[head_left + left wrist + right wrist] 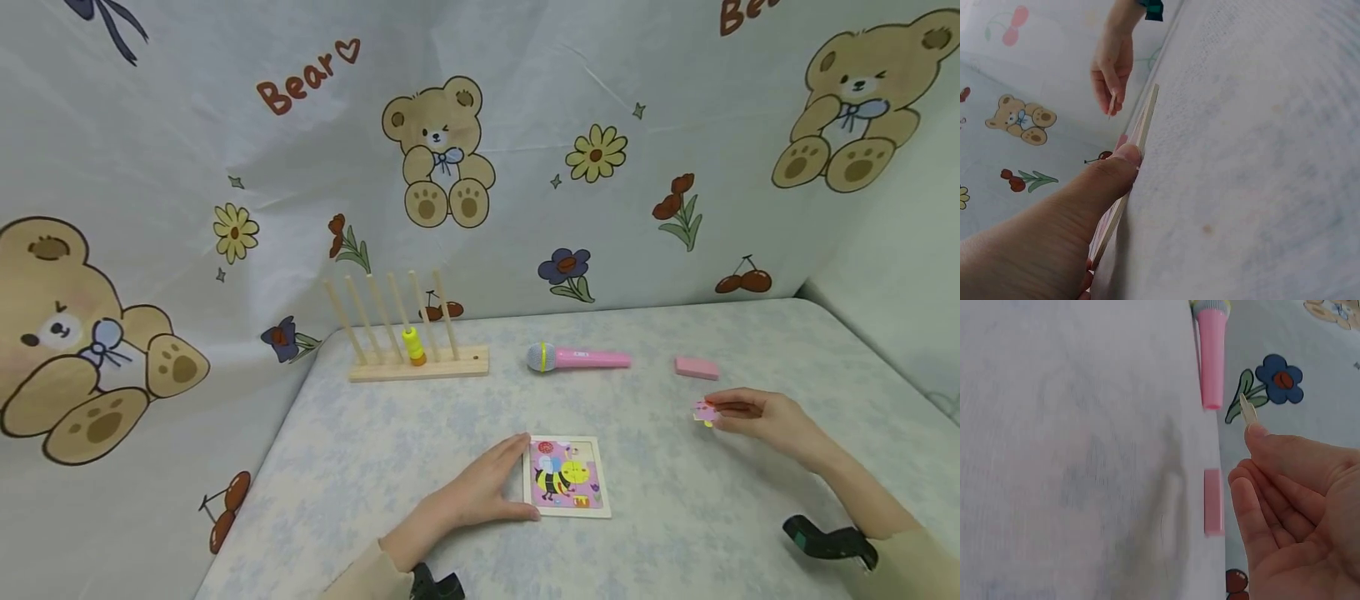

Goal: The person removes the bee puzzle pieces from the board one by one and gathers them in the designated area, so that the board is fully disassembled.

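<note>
A square bee jigsaw puzzle in a pale wooden frame lies on the table, with a cream patch at its upper right. My left hand grips the frame at its left side, thumb at the near corner and fingers at the far one. The left wrist view shows the thumb against the board's edge. Off to the right, above the table, my right hand pinches a small pink puzzle piece between thumb and fingers. In the right wrist view the piece appears edge-on.
A pink toy microphone lies behind the puzzle. Right of it is a pink block. A wooden peg rack with yellow and orange beads on one peg stands at the back left. The bear-print cloth hangs behind the table.
</note>
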The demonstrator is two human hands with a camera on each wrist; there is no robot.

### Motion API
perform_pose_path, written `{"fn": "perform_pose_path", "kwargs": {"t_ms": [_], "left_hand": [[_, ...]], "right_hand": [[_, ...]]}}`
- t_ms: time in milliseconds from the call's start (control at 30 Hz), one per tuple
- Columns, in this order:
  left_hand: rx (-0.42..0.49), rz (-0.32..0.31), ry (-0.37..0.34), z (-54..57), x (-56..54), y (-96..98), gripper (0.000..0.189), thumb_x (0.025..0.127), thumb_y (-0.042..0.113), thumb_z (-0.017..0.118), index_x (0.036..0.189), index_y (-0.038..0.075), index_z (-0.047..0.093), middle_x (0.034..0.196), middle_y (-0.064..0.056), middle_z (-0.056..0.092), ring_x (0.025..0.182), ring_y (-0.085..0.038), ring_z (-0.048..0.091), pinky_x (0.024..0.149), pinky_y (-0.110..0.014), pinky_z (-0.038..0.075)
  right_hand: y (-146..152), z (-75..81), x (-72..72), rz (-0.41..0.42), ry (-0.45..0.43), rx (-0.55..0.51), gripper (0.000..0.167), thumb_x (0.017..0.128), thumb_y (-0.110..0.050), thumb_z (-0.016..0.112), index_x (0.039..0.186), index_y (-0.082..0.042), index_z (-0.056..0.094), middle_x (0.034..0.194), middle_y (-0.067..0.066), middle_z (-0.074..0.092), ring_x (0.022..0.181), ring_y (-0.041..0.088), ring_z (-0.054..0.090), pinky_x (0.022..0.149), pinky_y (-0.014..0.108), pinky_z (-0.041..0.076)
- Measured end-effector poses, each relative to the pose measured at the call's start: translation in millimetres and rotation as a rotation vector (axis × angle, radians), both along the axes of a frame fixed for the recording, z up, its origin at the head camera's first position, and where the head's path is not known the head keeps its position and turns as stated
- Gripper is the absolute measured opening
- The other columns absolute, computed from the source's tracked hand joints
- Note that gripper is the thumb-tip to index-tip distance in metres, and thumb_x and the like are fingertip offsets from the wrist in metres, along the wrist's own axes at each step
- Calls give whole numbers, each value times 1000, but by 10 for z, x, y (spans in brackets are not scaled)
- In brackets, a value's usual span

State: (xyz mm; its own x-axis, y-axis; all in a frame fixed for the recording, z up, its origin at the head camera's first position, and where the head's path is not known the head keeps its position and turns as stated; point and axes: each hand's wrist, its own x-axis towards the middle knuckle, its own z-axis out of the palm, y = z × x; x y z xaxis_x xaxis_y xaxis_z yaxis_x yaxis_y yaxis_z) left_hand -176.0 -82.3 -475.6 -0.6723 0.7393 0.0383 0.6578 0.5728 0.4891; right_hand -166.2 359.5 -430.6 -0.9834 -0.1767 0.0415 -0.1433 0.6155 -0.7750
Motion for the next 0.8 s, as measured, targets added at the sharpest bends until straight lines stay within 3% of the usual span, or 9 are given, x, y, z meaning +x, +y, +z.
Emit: {"fn": "perform_pose_path", "kwargs": {"t_ms": [200, 400, 467, 600, 800], "left_hand": [[0, 0, -33, -34, 13, 11, 103, 78, 64, 62, 151, 6, 18, 154, -8, 22, 139, -20, 20, 111, -36, 24], [2, 5, -22, -36, 21, 14, 103, 78, 63, 63, 150, 4, 19, 154, -9, 22, 139, -21, 21, 111, -36, 24], [2, 1, -17, -31, 22, 16, 103, 78, 63, 63, 150, 3, 19, 153, -10, 23, 139, -22, 21, 110, -36, 24], [-7, 1, -3, -9, 19, 14, 104, 78, 64, 63, 150, 2, 19, 153, -11, 24, 139, -22, 22, 110, -36, 25], [-4, 6, -8, 15, -5, 12, 103, 78, 64, 63, 150, 3, 20, 153, -9, 23, 139, -22, 22, 110, -37, 25]], "right_hand": [[249, -100, -47, 4, -13, 73, 47, 88, -24, 68, 124, 4, 57, 115, 19, 62, 91, -6, 57, 70, 21, 52], [282, -216, -78, -8, -42, 114, 47, 87, -24, 70, 122, 5, 58, 115, 21, 61, 89, -3, 57, 70, 19, 51], [260, -236, -74, -19, -2, 174, 45, 85, -23, 72, 119, 3, 61, 111, 18, 63, 87, -3, 57, 70, 18, 50], [193, -236, -74, 8, 159, 299, 35, 80, -14, 75, 109, 2, 67, 101, 12, 66, 83, 3, 60, 68, 19, 51], [157, -235, -99, 18, 305, 376, 30, 74, -7, 78, 102, 1, 70, 98, 12, 66, 81, 3, 60, 66, 19, 51]]}}
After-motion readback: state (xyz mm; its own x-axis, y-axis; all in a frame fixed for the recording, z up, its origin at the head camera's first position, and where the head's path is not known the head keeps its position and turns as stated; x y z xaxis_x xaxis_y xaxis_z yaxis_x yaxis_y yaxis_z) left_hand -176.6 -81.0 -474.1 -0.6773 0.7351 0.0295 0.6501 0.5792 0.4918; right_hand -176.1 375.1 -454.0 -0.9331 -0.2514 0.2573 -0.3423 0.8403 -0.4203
